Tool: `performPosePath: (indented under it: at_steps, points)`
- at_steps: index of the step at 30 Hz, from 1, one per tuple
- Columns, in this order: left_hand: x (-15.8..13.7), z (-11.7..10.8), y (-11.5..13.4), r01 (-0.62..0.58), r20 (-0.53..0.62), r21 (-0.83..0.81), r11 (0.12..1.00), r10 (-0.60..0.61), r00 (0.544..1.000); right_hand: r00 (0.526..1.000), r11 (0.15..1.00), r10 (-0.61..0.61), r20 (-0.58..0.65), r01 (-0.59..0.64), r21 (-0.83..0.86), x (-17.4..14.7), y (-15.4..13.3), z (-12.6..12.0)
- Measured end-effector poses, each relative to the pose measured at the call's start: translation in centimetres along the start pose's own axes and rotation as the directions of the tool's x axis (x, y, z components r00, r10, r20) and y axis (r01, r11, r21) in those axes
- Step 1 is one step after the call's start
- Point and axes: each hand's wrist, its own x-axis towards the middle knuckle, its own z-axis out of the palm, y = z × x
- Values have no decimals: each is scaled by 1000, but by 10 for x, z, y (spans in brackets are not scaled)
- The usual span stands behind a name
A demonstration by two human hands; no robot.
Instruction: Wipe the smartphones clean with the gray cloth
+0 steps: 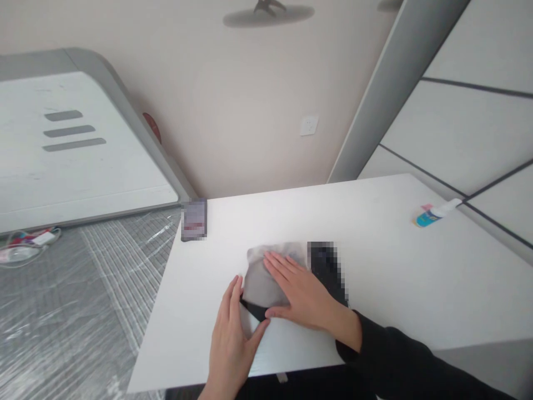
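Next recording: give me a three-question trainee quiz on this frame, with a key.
1. True or false: the right hand lies flat on the grey pouch.
2. Where is the left hand? A) at the pouch's near-left edge B) on the small bottle C) off the white table
3. What is fixed to the back wall?

Key: 1 true; 2 A; 3 a white socket.

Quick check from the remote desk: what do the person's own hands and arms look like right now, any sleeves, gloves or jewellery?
Both hands are bare, with no gloves, rings or watch visible. The right hand comes out of a long black sleeve with a snug cuff at the wrist. The left hand shows no sleeve; its wrist is cut off at the lower picture edge.
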Motion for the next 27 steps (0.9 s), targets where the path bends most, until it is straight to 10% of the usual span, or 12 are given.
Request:
performPosePath:
  at_steps: [5,9,12,24,27]
  points:
    - [-1,-1,3,17,16,-18,1000,-17,1000,989,990,-143,23,143,9,1,4,8]
    - [-1,-1,5,26,16,-17,1000,-26,1000,999,998,3,-53,-6,-55,3,5,8]
    - [-1,0,6,31,6,-21,999,-31,1000,985,986,-169,28,169,1,2,6,10]
    - [-2,2,3,27,-6,-25,999,-27,1000,998,996,-41,-48,37,-78,0,11,12]
    - [-1,2,3,27,-15,-24,999,-27,1000,981,981,-194,5,194,-24,1,9,13]
